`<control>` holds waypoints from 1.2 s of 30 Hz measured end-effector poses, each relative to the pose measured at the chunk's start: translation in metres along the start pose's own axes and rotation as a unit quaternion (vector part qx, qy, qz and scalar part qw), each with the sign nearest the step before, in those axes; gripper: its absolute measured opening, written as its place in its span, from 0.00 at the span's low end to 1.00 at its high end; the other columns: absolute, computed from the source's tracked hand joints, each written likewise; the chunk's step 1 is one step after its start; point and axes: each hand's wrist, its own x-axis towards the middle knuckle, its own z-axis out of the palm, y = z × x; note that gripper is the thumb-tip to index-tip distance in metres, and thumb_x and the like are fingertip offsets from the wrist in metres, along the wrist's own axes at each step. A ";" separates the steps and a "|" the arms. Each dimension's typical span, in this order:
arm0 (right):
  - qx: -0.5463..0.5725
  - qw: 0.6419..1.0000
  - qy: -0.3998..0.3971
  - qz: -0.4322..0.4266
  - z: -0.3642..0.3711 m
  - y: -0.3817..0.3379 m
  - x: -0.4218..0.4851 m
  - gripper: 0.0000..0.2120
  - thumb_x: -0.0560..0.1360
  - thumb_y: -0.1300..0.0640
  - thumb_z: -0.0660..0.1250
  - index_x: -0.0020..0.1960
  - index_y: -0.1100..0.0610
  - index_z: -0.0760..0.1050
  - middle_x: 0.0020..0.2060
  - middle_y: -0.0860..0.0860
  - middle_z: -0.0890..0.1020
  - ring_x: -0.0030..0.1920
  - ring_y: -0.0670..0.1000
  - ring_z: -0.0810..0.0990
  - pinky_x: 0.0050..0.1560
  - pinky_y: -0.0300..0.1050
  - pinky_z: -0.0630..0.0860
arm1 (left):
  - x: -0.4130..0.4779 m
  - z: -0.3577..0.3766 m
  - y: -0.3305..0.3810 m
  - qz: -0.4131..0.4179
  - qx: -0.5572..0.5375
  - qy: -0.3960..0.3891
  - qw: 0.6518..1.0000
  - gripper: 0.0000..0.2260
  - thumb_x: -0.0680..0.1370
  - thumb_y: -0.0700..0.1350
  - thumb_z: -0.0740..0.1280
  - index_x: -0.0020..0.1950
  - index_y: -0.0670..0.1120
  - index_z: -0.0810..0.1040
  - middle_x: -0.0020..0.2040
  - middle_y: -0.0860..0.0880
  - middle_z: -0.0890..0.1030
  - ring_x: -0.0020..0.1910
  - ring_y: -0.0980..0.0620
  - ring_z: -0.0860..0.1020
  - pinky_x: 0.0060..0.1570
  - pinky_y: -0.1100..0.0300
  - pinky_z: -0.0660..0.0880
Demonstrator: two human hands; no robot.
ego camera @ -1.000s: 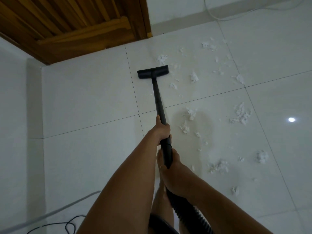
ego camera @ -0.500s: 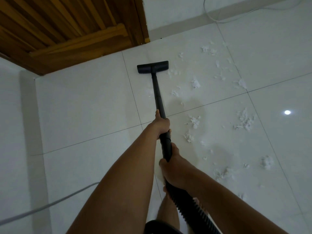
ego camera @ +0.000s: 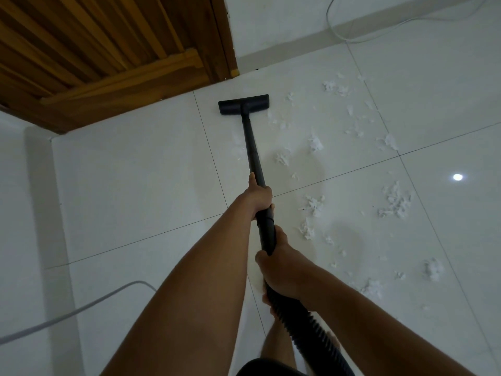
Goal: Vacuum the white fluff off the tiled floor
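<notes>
Fingers (ego camera: 272, 207) of the left hand (ego camera: 257, 196) and right hand (ego camera: 283, 270) curl round the black wand (ego camera: 253, 150), mid-sweep, its floor head (ego camera: 244, 104) near the far edge of the tiled floor (ego camera: 135, 172) by the wooden door (ego camera: 108, 50); next (I judge) it must swing right, into the white fluff (ego camera: 314, 143) scattered over the right-hand tiles.

Vacuum head (ego camera: 243, 104): black.
Tube (ego camera: 253, 150): black.
Hose (ego camera: 306, 321): black, ribbed.
Fluff (ego camera: 394, 200): white, right of vacuum head.
Floor (ego camera: 135, 172): white tiles, dark grid lines.
Door (ego camera: 108, 50): brown, slatted.
</notes>
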 end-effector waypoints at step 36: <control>-0.024 0.998 0.052 -0.023 0.005 -0.034 -0.007 0.31 0.84 0.55 0.56 0.80 0.39 0.46 0.50 0.62 0.80 0.27 0.50 0.80 0.31 0.47 0.83 | -0.005 -0.015 0.030 0.027 0.043 0.022 0.998 0.33 0.82 0.44 0.55 0.81 0.62 0.41 0.42 0.42 0.78 0.37 0.47 0.77 0.55 0.44 0.81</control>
